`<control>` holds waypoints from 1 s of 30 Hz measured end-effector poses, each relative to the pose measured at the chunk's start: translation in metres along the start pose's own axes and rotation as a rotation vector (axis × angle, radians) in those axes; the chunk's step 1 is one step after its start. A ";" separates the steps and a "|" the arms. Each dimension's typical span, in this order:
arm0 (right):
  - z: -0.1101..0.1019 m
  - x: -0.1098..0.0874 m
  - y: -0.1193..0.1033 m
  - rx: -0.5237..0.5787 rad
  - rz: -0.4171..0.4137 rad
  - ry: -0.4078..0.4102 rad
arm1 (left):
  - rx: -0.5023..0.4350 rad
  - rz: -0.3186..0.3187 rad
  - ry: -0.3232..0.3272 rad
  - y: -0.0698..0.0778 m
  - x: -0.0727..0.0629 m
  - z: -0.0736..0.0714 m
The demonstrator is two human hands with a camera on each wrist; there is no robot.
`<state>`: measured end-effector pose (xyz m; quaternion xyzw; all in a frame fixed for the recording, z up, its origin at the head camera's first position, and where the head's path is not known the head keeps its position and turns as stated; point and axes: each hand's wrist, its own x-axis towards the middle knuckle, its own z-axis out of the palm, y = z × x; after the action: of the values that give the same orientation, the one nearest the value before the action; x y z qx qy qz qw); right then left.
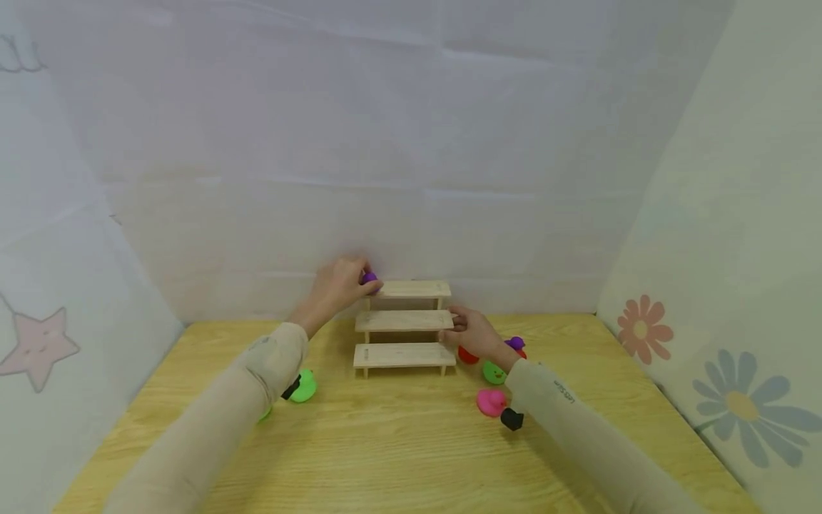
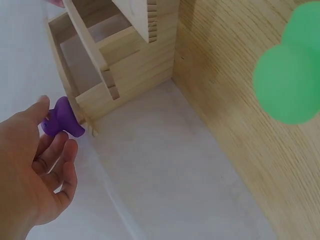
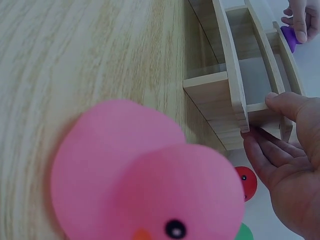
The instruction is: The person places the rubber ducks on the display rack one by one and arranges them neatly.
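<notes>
A three-tier wooden step shelf (image 1: pixel 403 321) stands at the back of the table, against the white sheet. My left hand (image 1: pixel 339 280) pinches a purple rubber duck (image 2: pixel 62 119) between thumb and fingers. The duck is at the left end of the top tier, its base against the board's edge in the left wrist view. At the shelf's right side, my right hand (image 1: pixel 474 334) grips the end of the middle tier, thumb (image 3: pixel 285 102) on the board and fingers lower by the side support. Part of that grip is hidden in the head view.
Right of the shelf sit a pink duck (image 1: pixel 491 402), a green duck (image 1: pixel 494 373), a red duck (image 1: pixel 467 355) and another purple duck (image 1: pixel 516 343), with more red beside it. Green ducks (image 1: pixel 305 386) lie near my left forearm. White sheets (image 1: pixel 411 143) enclose the table (image 1: pixel 398 442).
</notes>
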<state>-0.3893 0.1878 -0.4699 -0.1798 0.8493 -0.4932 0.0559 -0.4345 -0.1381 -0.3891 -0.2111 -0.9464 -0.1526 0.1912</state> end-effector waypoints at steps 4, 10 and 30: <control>-0.003 0.003 -0.001 0.012 -0.009 -0.012 | -0.028 -0.012 0.014 -0.002 -0.001 0.003; -0.007 0.009 -0.003 -0.006 -0.007 -0.007 | -0.041 -0.018 0.018 -0.002 -0.001 0.004; -0.017 0.016 0.002 -0.060 0.001 -0.012 | -0.022 -0.007 0.045 0.002 -0.043 -0.024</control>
<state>-0.4089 0.1968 -0.4621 -0.1838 0.8636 -0.4662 0.0558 -0.3907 -0.1597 -0.3861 -0.2062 -0.9409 -0.1681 0.2094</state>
